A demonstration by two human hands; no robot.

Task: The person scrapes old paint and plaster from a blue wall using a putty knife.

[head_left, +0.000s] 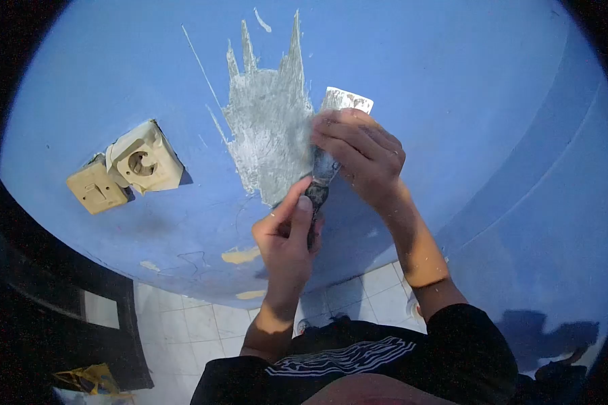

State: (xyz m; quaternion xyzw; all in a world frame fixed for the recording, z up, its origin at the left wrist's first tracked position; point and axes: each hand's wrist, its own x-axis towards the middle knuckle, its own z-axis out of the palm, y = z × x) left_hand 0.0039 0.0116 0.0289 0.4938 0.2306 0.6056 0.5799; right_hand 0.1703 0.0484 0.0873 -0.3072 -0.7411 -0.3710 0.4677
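My left hand (pixel 287 233) is closed round the dark handle of a putty knife (pixel 316 194), thumb on top and index finger along it. The knife points up, close to the wall. My right hand (pixel 361 145) lies across its blade, with bent fingers wrapped over it and fingertips slightly blurred. The blade's white, smeared end sticks out above those fingers. Just left of the hands is a rough grey-white putty patch (pixel 267 128) on the blue wall (pixel 439 88), with spiky streaks at its top. What lies under my right fingers is hidden.
A loose, tilted power socket (pixel 145 162) and a yellowed switch (pixel 96 187) stick out from the wall at left. Pale chipped spots (pixel 240 255) mark the lower wall. White floor tiles (pixel 203 324) lie below, with a dark frame (pixel 125 317) at lower left.
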